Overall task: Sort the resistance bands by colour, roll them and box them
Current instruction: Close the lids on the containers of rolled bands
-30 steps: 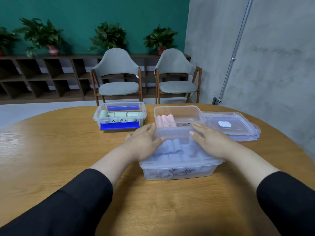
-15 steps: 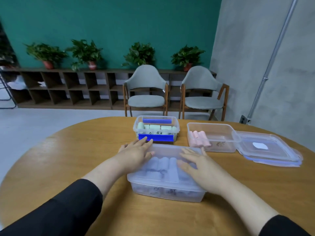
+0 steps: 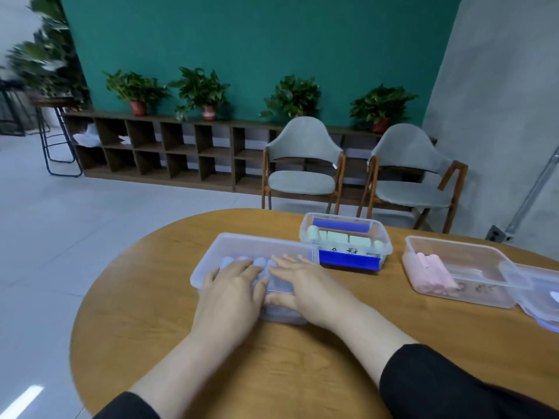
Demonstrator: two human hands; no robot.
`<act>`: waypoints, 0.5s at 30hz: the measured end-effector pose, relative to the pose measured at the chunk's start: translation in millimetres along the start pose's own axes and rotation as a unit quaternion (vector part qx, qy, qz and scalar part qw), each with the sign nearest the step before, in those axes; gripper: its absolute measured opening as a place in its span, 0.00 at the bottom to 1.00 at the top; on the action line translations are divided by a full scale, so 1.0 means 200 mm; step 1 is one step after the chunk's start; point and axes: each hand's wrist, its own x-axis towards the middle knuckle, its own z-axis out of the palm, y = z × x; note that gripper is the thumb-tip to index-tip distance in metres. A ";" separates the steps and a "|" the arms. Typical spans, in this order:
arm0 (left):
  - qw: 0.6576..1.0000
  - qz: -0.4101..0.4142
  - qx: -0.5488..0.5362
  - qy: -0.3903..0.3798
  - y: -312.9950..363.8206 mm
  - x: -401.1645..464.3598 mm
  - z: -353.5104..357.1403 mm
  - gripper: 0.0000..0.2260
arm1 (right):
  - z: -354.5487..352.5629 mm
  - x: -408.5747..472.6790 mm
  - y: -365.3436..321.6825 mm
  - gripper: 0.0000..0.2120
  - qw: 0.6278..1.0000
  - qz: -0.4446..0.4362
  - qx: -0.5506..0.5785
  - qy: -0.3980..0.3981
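Pale blue rolls [image 3: 242,263] largely hidden under both hands; loose lid [image 3: 541,297] cut off at right edge; box markings [image 3: 344,250] illegible.

both forearms extend forward, bare from wrist to mid-forearm, black sleeves pushed back. left hand [image 3: 231,293] lies palm down, fingers straight and slightly spread. right hand [image 3: 305,287] lies palm down beside it, fingers straight, thumb extended toward the left fingertips. the two index fingers sit just beside each other.
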 end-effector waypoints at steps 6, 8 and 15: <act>0.999 -0.037 0.017 0.025 -0.19 0.22 0.05 0.24 | 0.11 0.29 -0.04 0.25 0.997 -0.024 -0.059 0.052; 0.999 -0.033 0.029 0.018 -0.25 0.32 0.07 0.21 | 0.13 0.38 -0.04 0.23 0.995 -0.017 -0.075 0.069; 0.998 -0.015 0.053 -0.020 -0.34 0.61 0.11 0.21 | 0.10 0.60 0.09 0.27 0.993 -0.013 -0.115 0.009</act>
